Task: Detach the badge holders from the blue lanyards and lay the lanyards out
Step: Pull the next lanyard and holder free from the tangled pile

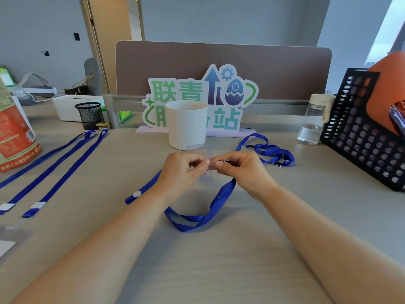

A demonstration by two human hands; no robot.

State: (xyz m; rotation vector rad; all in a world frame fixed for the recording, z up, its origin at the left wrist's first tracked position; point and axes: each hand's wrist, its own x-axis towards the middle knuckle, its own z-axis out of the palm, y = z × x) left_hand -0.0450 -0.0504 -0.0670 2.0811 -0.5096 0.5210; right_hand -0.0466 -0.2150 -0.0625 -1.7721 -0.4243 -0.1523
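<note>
Above the middle of the pale wooden worktop (219, 260), the left hand (182, 170) and right hand (243, 170) pinch the clear plastic badge holder (207, 172) between them. Its blue ribbon lanyard (197, 218) trails towards the near edge; the clip seems hidden under the right fingertips (220, 164).

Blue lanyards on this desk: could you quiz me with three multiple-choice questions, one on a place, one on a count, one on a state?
1. Where is the white cup?
A. Behind the hands
B. Far left
C. In the black basket

2. How many lanyards lie straight at the left?
A. One
B. Two
C. Five

3. The bunched lanyard at the right is:
A. Held
B. Straightened
C. Lying untouched

Answers: 1 A, it stands beyond the left hand and right hand. 2 B, two straightened lanyards. 3 C, both hands work the clear badge holder.
</note>
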